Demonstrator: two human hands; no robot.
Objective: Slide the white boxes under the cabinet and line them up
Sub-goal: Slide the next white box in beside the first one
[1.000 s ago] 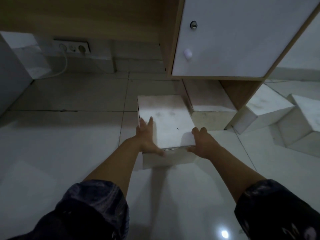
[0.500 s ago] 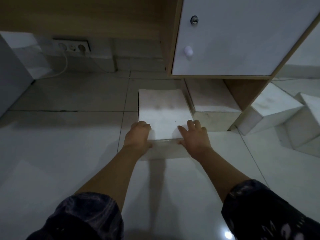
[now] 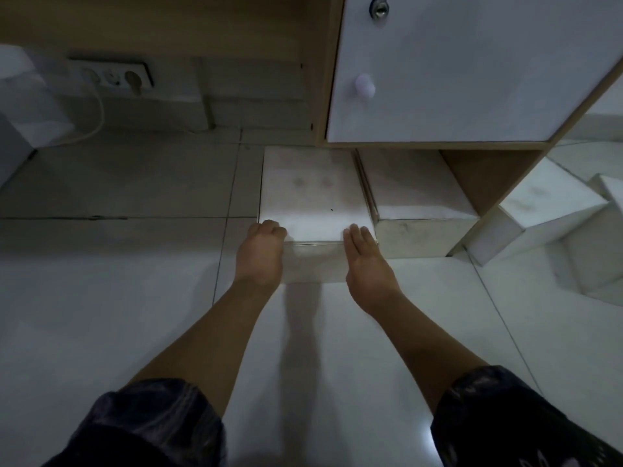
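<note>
So we're mid-push here. The white box (image 3: 312,193) being worked on sits on the floor (image 3: 118,298) at the cabinet's (image 3: 465,69) left front corner, its far end just reaching the cabinet's bottom edge and most of it sticking out toward the person. Both hands are pressed against its near face. The left hand (image 3: 260,256) has its fingers (image 3: 269,227) curled into a loose fist at the near-left corner; the right hand (image 3: 365,264) is flat and open with fingers (image 3: 357,232) hooked a bit over the near-right top edge. Neither is gripping anything, it's just shoving contact.

Right of it, touching or nearly so, there's a second box (image 3: 414,197) that's already tucked partly under the cabinet, next to the wooden side panel (image 3: 485,176). Its front face looks roughly level with the pushed box's front, maybe a touch further back, hard to say with the wide lens.

Two more boxes (image 3: 553,210) lie jumbled to the right of the cabinet, outside it, still waiting.

Next move, I'd guess: a small even push with both hands so the fronts end up flush, keeping it square so it doesn't twist into its neighbour. Then go grab the strays on the right.
</note>
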